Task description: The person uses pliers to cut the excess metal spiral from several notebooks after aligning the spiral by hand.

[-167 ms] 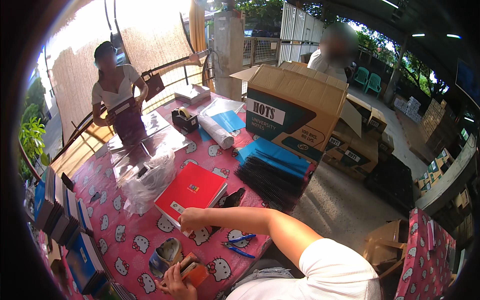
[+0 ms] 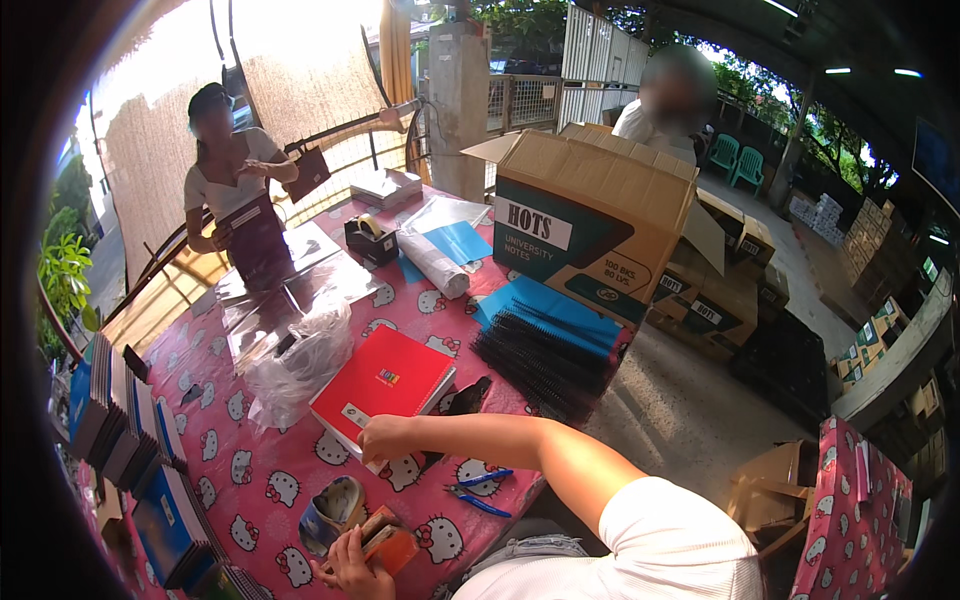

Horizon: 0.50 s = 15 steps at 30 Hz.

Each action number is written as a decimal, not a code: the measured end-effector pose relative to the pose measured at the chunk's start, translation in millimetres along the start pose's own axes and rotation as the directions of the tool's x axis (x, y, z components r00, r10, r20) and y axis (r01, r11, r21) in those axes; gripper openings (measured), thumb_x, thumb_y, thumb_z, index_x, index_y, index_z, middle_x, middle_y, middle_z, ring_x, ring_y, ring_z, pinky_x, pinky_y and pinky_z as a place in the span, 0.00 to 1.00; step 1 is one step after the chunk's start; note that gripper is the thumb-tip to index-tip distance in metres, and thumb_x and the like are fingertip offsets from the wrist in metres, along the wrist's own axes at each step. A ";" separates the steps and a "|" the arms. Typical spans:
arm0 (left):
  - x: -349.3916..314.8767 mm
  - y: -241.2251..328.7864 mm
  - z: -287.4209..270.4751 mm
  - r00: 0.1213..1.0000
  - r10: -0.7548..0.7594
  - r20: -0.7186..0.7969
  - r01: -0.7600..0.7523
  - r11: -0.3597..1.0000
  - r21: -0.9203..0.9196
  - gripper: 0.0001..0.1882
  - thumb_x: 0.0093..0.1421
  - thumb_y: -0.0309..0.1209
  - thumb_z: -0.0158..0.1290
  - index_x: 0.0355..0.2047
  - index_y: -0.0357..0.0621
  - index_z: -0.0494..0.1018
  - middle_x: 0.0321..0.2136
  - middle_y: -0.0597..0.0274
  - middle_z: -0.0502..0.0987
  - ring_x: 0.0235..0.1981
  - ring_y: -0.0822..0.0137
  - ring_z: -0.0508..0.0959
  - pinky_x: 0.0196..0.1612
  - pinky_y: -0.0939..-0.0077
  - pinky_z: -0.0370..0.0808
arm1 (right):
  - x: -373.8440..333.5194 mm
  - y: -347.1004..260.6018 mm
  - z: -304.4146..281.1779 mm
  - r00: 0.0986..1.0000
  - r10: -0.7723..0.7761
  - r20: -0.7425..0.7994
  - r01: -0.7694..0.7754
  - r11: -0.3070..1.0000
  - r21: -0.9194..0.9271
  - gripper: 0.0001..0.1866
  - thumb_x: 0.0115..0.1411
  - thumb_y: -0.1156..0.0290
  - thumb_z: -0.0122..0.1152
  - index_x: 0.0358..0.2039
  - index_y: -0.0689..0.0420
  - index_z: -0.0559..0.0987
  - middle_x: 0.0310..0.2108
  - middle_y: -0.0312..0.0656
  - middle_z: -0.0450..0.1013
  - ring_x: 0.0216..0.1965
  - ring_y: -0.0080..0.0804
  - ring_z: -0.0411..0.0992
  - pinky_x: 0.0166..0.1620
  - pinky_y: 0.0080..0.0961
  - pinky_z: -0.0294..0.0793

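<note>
Right hand [image 2: 388, 440] is resting at the near corner of a red-covered notebook [image 2: 385, 372], fingers curling inward; cannot tell whether they are gripping the corner or merely pressing against it. Notebook is lying flat, cover up, near the middle of a pink cartoon-cat tablecloth [image 2: 268, 522]. Left hand [image 2: 358, 568] is touching an orange-and-brown case [image 2: 393, 550] at the near edge, fingers bending over it; firmness of hold unclear. A blue-and-cream hollow roll [image 2: 335, 508] is lying just beside the case. Blue-handled nippers [image 2: 484, 503] are lying near it, to the right. Beyond the notebook, black binding coils [image 2: 535, 360] are lying heaped over blue sheets [image 2: 590, 330]; a crumpled clear plastic bag [image 2: 300, 375] is sitting to the notebook's left. Farther off, a black tape dispenser [image 2: 372, 245] is standing near a white roll [image 2: 435, 265], and a large open carton [image 2: 590, 220] is towering at the table's far right. Across the table, a co-worker [image 2: 235, 180] is holding a dark folder [image 2: 258, 240], one hand raised.
</note>
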<state>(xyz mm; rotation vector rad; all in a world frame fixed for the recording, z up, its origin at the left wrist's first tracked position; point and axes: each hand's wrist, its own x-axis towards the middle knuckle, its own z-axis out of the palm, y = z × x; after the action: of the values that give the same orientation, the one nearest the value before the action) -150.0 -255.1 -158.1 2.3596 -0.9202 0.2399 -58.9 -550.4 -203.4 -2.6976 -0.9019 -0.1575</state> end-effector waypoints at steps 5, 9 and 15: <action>2.5 6.0 1.7 1.000 0.010 -0.012 -0.010 1.000 -0.001 0.27 0.45 0.23 0.54 0.50 0.47 0.71 0.45 0.63 0.74 0.52 0.60 0.69 0.63 0.46 0.36 | -6.7 -6.3 -6.3 0.995 0.096 0.026 -0.094 0.994 -0.053 0.10 0.48 0.64 0.61 0.34 0.45 0.82 0.30 0.39 0.74 0.33 0.39 0.75 0.35 0.37 0.74; -10.2 -14.5 -8.6 0.999 -0.040 -0.032 0.043 0.995 0.093 0.28 0.44 0.22 0.55 0.50 0.49 0.72 0.45 0.64 0.74 0.53 0.61 0.70 0.63 0.43 0.38 | 15.1 -35.8 -13.7 0.993 0.111 0.038 -0.103 0.981 -0.167 0.13 0.48 0.65 0.60 0.37 0.41 0.81 0.37 0.42 0.71 0.34 0.40 0.76 0.35 0.34 0.76; 0.8 -9.4 4.5 0.999 -0.011 0.030 0.008 0.995 0.095 0.30 0.45 0.22 0.56 0.52 0.53 0.70 0.47 0.67 0.73 0.53 0.64 0.70 0.63 0.46 0.41 | -5.0 -10.0 -8.2 0.984 0.139 0.108 -0.129 0.987 -0.090 0.11 0.47 0.63 0.61 0.33 0.41 0.82 0.33 0.39 0.72 0.32 0.40 0.75 0.35 0.35 0.76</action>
<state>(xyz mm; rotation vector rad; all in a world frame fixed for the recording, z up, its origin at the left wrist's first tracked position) -143.4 -252.7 -165.8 2.4606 -0.9306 0.2501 -69.0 -548.2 -194.2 -2.8588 -0.7561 -0.0125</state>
